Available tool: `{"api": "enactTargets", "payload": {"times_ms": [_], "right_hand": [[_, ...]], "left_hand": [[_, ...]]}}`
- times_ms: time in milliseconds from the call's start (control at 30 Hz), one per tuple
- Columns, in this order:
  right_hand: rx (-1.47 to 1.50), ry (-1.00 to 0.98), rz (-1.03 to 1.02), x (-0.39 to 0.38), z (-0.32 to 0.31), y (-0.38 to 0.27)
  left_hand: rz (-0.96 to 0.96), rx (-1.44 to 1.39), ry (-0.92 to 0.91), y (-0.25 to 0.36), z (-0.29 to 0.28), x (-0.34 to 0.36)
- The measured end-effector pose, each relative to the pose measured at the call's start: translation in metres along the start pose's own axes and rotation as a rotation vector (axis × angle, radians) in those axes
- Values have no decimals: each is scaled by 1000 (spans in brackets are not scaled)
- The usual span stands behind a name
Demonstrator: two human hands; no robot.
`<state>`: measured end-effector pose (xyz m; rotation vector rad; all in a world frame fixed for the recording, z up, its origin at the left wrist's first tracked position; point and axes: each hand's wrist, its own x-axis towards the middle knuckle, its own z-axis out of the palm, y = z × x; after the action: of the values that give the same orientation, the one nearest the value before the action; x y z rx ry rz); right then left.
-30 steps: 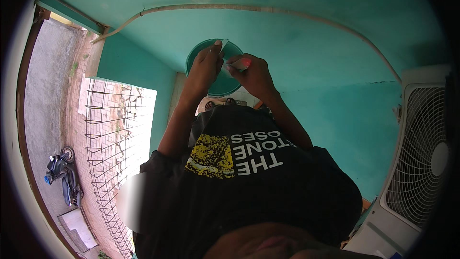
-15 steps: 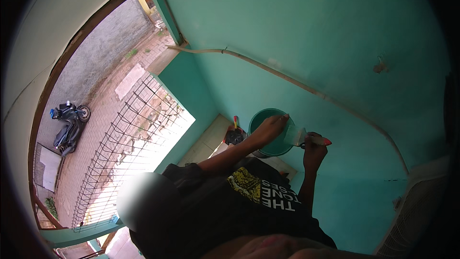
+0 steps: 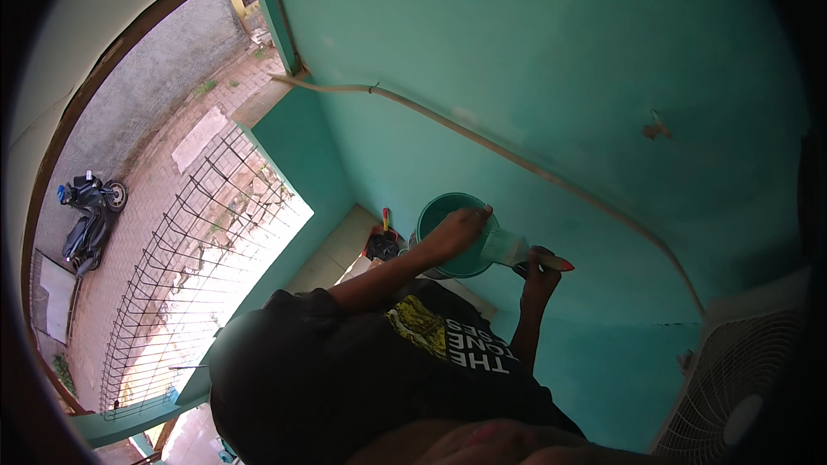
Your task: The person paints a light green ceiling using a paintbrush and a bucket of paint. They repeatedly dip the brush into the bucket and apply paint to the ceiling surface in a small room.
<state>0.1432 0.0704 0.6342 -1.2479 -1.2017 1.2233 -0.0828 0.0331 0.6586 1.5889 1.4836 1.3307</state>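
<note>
My left hand (image 3: pixel 458 234) reaches across the mouth of a green bucket (image 3: pixel 427 215), its fingers closed at the far rim. They seem to grip the rim or handle; the exact hold is too small to see. My right hand (image 3: pixel 540 269) is closed around the handle of a wide paintbrush (image 3: pixel 506 248). Pale green colours its bristles, which point left and overlap the bucket's right edge. The handle is light with a red tip and sticks out to the right of my fingers. The bucket's contents are mostly hidden by my left hand and forearm.
A green wall (image 3: pixel 551 103) carries a long pale pipe (image 3: pixel 508 153). At lower right stands a unit with a fan grille (image 3: pixel 741 387). A black bag (image 3: pixel 382 245) lies beside the bucket. Left are a wire grille (image 3: pixel 185 250) and, beyond, a parked scooter (image 3: pixel 90 224).
The whole view has shifted, so the wall, bucket and hands sit further left. More of the fan grille shows. Both hands keep their holds, with the brush still beside the bucket.
</note>
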Motion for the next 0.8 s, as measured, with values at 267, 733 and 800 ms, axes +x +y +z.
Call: {"api": "enactTargets", "payload": {"times_ms": [267,733,800], "right_hand": [[-15,8,-51,0,6,0],[51,-42,13,6,5,2],[99,-26,15,7,1,10]], "left_hand": [[-452,-274,-93,31,-9,8],[-427,-278,-90,35,-16,7],[-444,-264,-76,37,-16,6]]}}
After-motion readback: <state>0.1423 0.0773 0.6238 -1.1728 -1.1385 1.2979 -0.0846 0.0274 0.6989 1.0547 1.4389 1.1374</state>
